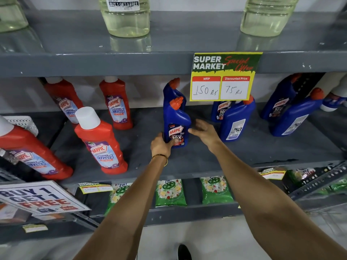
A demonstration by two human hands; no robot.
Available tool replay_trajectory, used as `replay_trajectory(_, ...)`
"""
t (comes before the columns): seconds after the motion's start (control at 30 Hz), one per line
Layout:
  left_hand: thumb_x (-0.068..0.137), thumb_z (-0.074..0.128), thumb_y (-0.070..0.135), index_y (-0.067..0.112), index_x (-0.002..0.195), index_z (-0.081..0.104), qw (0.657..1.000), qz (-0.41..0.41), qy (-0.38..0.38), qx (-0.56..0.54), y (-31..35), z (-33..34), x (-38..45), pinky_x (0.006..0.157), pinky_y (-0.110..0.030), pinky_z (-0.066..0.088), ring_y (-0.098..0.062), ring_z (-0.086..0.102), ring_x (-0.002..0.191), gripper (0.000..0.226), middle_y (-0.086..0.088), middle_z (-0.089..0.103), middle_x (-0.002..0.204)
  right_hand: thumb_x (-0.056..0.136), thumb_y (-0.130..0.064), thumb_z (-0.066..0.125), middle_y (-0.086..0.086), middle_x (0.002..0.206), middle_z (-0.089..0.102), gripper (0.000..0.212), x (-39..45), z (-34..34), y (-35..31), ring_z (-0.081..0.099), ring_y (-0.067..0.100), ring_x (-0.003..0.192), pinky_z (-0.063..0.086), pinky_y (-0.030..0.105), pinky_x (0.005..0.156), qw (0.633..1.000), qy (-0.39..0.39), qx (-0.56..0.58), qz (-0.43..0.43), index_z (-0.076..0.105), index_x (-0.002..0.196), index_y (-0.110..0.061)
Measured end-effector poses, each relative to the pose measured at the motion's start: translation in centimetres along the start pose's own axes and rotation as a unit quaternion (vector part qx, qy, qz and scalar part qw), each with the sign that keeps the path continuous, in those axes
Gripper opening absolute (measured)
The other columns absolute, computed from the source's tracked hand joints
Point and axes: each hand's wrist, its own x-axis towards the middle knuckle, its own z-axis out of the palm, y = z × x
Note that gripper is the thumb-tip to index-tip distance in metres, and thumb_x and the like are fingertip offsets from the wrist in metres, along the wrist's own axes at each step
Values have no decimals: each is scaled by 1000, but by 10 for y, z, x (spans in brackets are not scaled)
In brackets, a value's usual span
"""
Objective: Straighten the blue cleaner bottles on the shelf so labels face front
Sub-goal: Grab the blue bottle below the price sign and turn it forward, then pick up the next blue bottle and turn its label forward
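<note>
Front blue bottle [176, 126] upright mid-shelf [187, 162], label forward; left hand [161, 146] fingers gripping its lower left side; right hand [204, 133] fingers spread open beside it.

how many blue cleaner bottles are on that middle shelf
6, in three front-and-back pairs: front centre bottle with one behind; middle front bottle and its partner under the price sign; right front bottle and rear one. More may be hidden.
</note>
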Motion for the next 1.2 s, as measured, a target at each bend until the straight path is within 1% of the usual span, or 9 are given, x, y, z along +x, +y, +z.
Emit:
replay_trajectory(0.1, 78, 70, 31, 2, 108, 58, 1000, 3, 11, 5, -2, 4, -14, 76, -37, 48, -35, 62, 99, 43, -19, 69, 105, 82, -23, 69, 12, 145, 45, 69, -9, -8, 10, 43, 26, 133, 37, 36, 108, 996, 88, -22, 15, 37, 141, -10)
replay_trajectory(0.23, 80, 67, 32, 4, 110, 59, 999, -4, 35, -13, -3, 17, -37, 79, -39, 49, -38, 61, 101, 42, -20, 68, 108, 86, -27, 63, 10, 150, 38, 68, -32, -24, 21, 38, 25, 137, 32, 33, 110, 984, 173, -6, 31, 32, 143, -7)
replay_trajectory(0.4, 81, 65, 36, 4, 110, 58, 1000, 1, -12, -27, 6, 44, -55, 83, -40, 48, -39, 59, 104, 44, -19, 66, 110, 88, -29, 60, 14, 135, 52, 58, -48, -54, 31, 49, 32, 124, 39, 29, 90, 969, 242, -22, 49, 40, 136, -4)
replay_trajectory(0.53, 83, 63, 37, 5, 120, 55, 998, 25, -44, -26, 31, 68, -53, 92, -41, 46, -36, 55, 115, 50, -18, 61, 122, 88, -27, 60, 9, 130, 54, 56, -47, -88, 31, 51, 27, 123, 38, 29, 91, 966, 256, -15, 44, 40, 135, -3)
replay_trajectory(0.7, 83, 64, 34, 10, 133, 47, 996, 25, -55, -62, 67, 106, -43, 100, -38, 43, -29, 51, 124, 58, -13, 53, 137, 88, -27, 60, 13, 149, 39, 68, -25, -132, 31, 40, 25, 135, 36, 32, 105, 976, 209, 11, 52, 27, 145, -9)
replay_trajectory(0.87, 78, 70, 31, 8, 135, 44, 997, 24, -63, -50, 96, 142, -27, 103, -40, 42, -30, 48, 127, 66, -15, 52, 138, 84, -29, 66, 15, 149, 38, 74, 3, -166, 29, 40, 24, 136, 37, 35, 107, 992, 118, -8, 49, 28, 144, -8)
replay_trajectory(0.93, 73, 75, 26, 5, 128, 49, 996, 35, -76, -31, 105, 155, -19, 97, -39, 46, -31, 54, 120, 64, -15, 57, 131, 82, -26, 69, 14, 143, 44, 73, 14, -180, 30, 49, 22, 127, 44, 32, 99, 997, 60, -8, 53, 32, 142, -6)
replay_trajectory(1.07, 64, 81, 11, 1, 114, 54, 995, 35, -79, -46, 116, 169, -11, 93, -41, 50, -33, 61, 108, 58, -18, 65, 119, 81, -11, 69, 15, 127, 60, 47, 24, -197, 30, 62, 7, 85, 49, 10, 59, 998, -56, 0, 40, 52, 125, -3)
replay_trajectory(1.2, 70, 76, 4, -2, 121, 48, 996, 23, -67, -56, 121, 176, -11, 97, -45, 47, -36, 58, 113, 59, -21, 60, 124, 84, -7, 64, 17, 125, 60, 41, 29, -201, 30, 60, 3, 81, 51, 10, 59, 997, -71, 10, 25, 53, 123, -1)
